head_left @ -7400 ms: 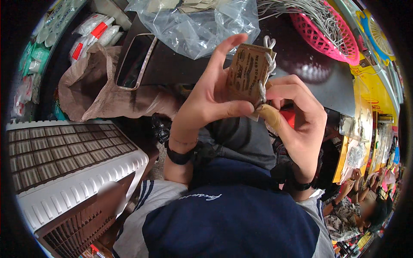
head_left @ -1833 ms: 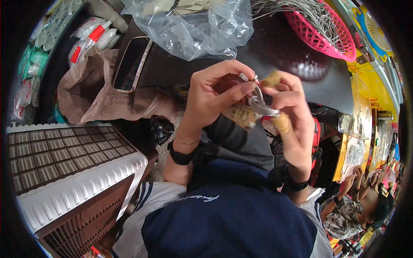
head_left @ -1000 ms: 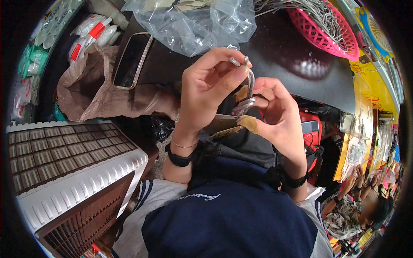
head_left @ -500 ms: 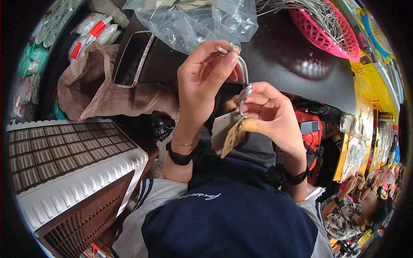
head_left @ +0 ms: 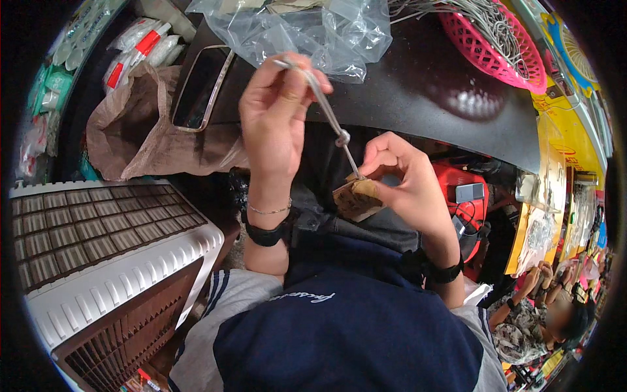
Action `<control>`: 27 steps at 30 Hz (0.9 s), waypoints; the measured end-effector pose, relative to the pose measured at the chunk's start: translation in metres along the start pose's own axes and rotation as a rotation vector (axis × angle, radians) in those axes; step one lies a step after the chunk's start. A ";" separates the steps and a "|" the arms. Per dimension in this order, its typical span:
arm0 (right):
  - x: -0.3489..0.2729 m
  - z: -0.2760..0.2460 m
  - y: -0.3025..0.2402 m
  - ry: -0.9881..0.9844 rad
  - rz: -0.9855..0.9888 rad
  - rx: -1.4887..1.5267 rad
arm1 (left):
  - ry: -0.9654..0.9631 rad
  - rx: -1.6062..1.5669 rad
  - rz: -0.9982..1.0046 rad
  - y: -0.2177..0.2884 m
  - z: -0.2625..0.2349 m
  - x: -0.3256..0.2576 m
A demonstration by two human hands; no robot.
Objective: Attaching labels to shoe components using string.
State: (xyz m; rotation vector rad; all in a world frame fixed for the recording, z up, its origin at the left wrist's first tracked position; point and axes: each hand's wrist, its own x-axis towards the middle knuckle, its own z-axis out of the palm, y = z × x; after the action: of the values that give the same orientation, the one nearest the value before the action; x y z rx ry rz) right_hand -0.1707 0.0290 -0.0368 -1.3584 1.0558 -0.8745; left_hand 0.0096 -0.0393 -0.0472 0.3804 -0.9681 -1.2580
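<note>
Above my lap, my left hand [head_left: 277, 114] pinches the upper end of a doubled grey cord [head_left: 324, 103] between thumb and fingers. The cord runs taut, slanting down to the right. A knot [head_left: 343, 138] sits partway along it. At the cord's lower end are brownish cardboard tags [head_left: 356, 204], several layers thick by the look of them. My right hand [head_left: 415, 186] grips these tags between thumb and fingers, lower and to the right of my left hand. The tags' hole is hidden.
On the dark table [head_left: 418, 104] lie a clear plastic bag [head_left: 307, 42] of card pieces, a phone [head_left: 204, 88] and a pink basket [head_left: 532, 62] of grey cords. A brown bag [head_left: 134, 124] and a white air cooler [head_left: 130, 261] stand left. Another person [head_left: 522, 333] sits at far right.
My left hand has moved up and left, pulling the cord straight. The loose loop has drawn into a small knot. The tags have turned, and my right hand has dropped slightly off the cord.
</note>
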 end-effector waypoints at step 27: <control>-0.210 -0.385 0.017 1.339 -0.224 -0.606 | -0.095 0.316 -0.161 0.014 0.018 0.004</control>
State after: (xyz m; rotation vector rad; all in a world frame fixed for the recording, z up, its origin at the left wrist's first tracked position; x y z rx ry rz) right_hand -0.6028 0.1038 -0.0083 -1.3063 2.3467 -1.8235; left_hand 0.0042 -0.0339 -0.0255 0.6603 -1.2424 -1.2774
